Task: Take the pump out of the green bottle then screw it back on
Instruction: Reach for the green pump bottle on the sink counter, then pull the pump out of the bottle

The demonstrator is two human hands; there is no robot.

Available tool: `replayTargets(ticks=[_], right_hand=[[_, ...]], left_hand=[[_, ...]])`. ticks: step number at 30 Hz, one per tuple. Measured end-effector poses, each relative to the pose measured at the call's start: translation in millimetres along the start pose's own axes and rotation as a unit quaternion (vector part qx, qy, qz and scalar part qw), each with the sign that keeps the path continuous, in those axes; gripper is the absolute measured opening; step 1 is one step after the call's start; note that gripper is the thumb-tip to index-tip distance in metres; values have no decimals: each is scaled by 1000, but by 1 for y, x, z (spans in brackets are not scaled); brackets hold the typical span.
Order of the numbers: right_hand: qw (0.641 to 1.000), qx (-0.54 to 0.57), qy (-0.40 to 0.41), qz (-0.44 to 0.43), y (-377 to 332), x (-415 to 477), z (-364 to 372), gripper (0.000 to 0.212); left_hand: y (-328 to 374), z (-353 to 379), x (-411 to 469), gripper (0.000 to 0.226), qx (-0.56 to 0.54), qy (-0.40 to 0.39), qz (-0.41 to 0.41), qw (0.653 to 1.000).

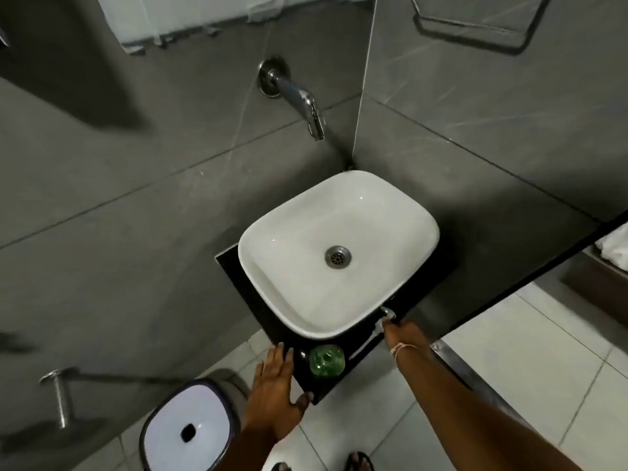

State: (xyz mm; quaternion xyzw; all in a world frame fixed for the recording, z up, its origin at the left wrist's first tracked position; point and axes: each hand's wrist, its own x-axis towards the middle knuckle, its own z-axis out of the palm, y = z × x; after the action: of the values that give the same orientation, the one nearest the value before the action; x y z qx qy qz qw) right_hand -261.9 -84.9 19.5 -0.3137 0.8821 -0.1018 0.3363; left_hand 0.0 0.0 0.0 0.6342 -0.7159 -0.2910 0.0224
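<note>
The green bottle [327, 362] stands upright on the black counter [234, 263], in front of the sink, and its neck is open with no pump in it. The white pump [388, 313] lies on the counter to the bottle's right, its thin tube slanting back toward the bottle. My right hand [396, 333] is closed around the pump just below its head. My left hand [275, 379] is flat with fingers apart at the counter's front left edge, a little left of the bottle, holding nothing.
A white basin [272, 239] fills most of the counter, with a wall tap [306, 100] above it. A white-lidded bin [190, 426] stands on the floor at lower left. Grey tiled walls close in behind and to the right.
</note>
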Motion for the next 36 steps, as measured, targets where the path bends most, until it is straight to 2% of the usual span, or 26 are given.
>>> replayTargets(ticks=[6, 9, 13, 18, 20, 22, 26, 31, 34, 36], right_hand=[[991, 74, -39, 106, -6, 12, 20, 82], [978, 168, -51, 112, -5, 21, 29, 75], [964, 231, -50, 124, 2, 26, 34, 66], [935, 314, -43, 160, 10, 20, 31, 77], [923, 350, -3, 163, 13, 5, 21, 66], [913, 385, 46, 129, 15, -18, 11, 44], [874, 472, 116, -23, 13, -79, -13, 27], [872, 435, 135, -179, 6, -134, -20, 29], [864, 379, 148, -295, 3, -146, -1, 29], [864, 348, 143, -335, 5, -145, 15, 25]], left_hand=[[12, 15, 15, 95, -45, 8, -32, 998], [8, 18, 17, 94, -61, 18, -38, 997], [6, 18, 20, 92, -81, 38, -36, 995], [7, 16, 24, 90, -95, 43, -19, 994], [8, 16, 25, 87, -97, 48, -15, 994], [8, 16, 27, 79, -104, 53, -18, 993], [6, 14, 30, 69, -70, 51, -5, 996], [4, 14, 27, 67, -51, 50, 1, 997], [5, 14, 27, 68, -44, 51, 0, 998], [5, 14, 26, 67, -45, 52, -1, 998]])
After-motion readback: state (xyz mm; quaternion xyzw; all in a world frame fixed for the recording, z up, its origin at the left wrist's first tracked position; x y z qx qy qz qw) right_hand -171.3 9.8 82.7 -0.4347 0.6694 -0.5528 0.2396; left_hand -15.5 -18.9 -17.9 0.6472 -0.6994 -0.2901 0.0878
